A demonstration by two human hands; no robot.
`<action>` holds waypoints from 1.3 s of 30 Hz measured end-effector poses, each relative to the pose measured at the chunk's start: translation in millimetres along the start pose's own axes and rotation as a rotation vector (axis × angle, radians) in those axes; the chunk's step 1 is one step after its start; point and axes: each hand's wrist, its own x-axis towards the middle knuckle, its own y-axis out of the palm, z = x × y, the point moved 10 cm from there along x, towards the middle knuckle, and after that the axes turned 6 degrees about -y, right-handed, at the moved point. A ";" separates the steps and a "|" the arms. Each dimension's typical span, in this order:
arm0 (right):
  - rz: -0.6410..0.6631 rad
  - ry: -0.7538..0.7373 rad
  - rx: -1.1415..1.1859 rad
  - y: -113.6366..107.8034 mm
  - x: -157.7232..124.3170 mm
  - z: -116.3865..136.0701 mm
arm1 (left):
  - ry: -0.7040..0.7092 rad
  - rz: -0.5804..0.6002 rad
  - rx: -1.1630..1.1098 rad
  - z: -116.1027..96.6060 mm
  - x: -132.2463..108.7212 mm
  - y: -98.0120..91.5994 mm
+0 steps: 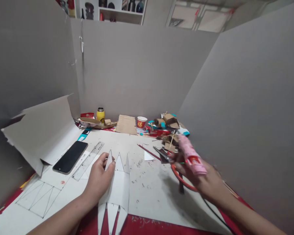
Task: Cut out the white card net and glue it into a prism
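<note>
My left hand (101, 173) is closed on a white paper cut-out (117, 186), pinching one of its upper points between thumb and fingers. The cut-out is slightly curved, with several long pointed tabs at both ends. Over the table to the right, my right hand (198, 178) is closed around scissors with an orange handle (183, 181); their grey blades (163, 152) point up and left. A pink, roughly cylindrical thing (192, 155) with a red patch lies across the same hand. Whether the fingers also hold it is hidden.
A phone (70, 157) and a clear ruler (87, 161) lie left, before a folded white board (46, 130). A pencil (149, 151) lies mid-table. Behind stand a yellow bottle (100, 115), cardboard (126, 124), a paper cup (141, 122) and scraps (170, 120). A black cord (217, 213) runs right.
</note>
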 end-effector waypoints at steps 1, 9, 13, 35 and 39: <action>0.052 -0.026 0.169 19.0 3.4 20.3 | 0.017 -0.011 -0.014 -2.7 -0.9 -1.3; 0.137 -0.026 0.585 114.8 27.5 90.1 | 0.024 -0.043 -0.100 -1.8 -3.3 -6.9; 0.094 -0.058 0.548 128.0 36.6 94.7 | -0.036 -0.038 -0.074 5.7 -0.9 -5.7; 0.097 0.106 0.698 151.7 40.6 66.5 | -0.077 -0.003 -0.026 18.2 -1.2 12.6; 0.107 0.104 0.700 152.3 38.0 68.2 | -0.066 -0.018 -0.014 18.3 -2.2 11.1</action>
